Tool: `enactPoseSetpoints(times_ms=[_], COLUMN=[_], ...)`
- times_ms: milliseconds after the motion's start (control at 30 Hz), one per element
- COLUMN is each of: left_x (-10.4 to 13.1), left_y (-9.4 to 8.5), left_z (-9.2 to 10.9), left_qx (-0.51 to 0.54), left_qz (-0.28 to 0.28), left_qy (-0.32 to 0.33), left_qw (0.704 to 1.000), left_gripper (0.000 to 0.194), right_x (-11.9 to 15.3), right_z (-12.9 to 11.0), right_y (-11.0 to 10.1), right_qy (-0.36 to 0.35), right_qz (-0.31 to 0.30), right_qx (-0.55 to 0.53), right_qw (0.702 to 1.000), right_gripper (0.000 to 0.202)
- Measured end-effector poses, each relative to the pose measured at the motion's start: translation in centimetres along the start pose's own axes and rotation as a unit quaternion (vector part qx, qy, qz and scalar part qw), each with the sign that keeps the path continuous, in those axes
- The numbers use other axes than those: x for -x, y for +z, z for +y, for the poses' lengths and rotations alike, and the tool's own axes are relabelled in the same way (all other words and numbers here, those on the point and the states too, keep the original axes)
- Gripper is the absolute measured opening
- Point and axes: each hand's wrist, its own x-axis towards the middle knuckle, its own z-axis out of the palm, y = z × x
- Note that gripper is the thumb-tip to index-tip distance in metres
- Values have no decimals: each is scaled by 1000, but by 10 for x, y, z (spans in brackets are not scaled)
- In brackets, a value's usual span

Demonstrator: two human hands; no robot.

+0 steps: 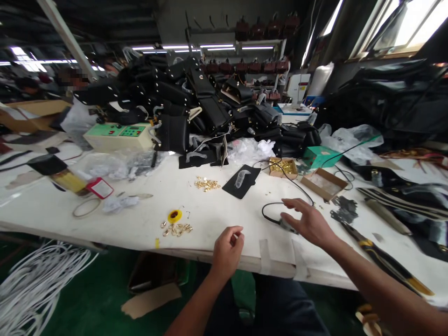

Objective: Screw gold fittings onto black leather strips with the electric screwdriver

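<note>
My left hand (228,247) is above the table's front edge, fingers curled towards the thumb. Whatever it may hold is hidden or too small to see. To the right, my right hand (310,223) is open, its thumb and fingers apart. It hovers at a small grey device (289,226) with a black cable, which it partly covers; contact is unclear. Beyond the hands lies a black leather panel (241,182) with a plastic-wrapped piece (241,178) on it. Small gold hardware pieces (207,185) form a pile left of the panel.
Gold rings (177,229) lie beside a yellow tape roll (174,215). Long-handled pliers (381,254) rest at the right. Cardboard boxes, one with brass parts (283,167), stand farther back. Black bags (210,102) are heaped behind, near a control box (119,136).
</note>
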Motion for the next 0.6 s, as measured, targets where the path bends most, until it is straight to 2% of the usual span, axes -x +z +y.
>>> enactPoseSetpoints(times_ms=[67,100,200,267,333,400,467,533,600], left_x=[1,2,6,7,8,9,11,17,27], left_y=[0,0,-2,-2,-1,-1,-4,-14,-30], left_z=[-5,-6,-8,-10,-12,-13,-14,-12,-9], left_qx=[-17,-26,-34,-23,-7,20,78,159,227], left_qz=[0,-3,-5,-8,-12,-13,4,62,155], left_qy=[-6,-6,-11,-10,-10,-16,-38,-72,-99], left_qw=[1000,1000,999,1000,1000,1000,996,983,956], left_gripper=[23,22,21,20,18,16,15,22,32], right_x=[-50,-76,-146,-176,-189,-183,-160,-120,-69], right_z=[-36,-50,-75,-83,-90,-97,-105,-111,-114], right_y=[22,37,84,112,129,132,120,97,73], right_qy=[52,109,180,215,232,222,194,151,77], right_qz=[-8,-13,-16,-18,-17,-15,-23,-59,-154], right_qx=[-83,-136,-184,-209,-233,-258,-282,-302,-321], right_qw=[995,985,966,954,944,940,939,939,931], right_gripper=[46,45,42,43,42,39,39,40,40])
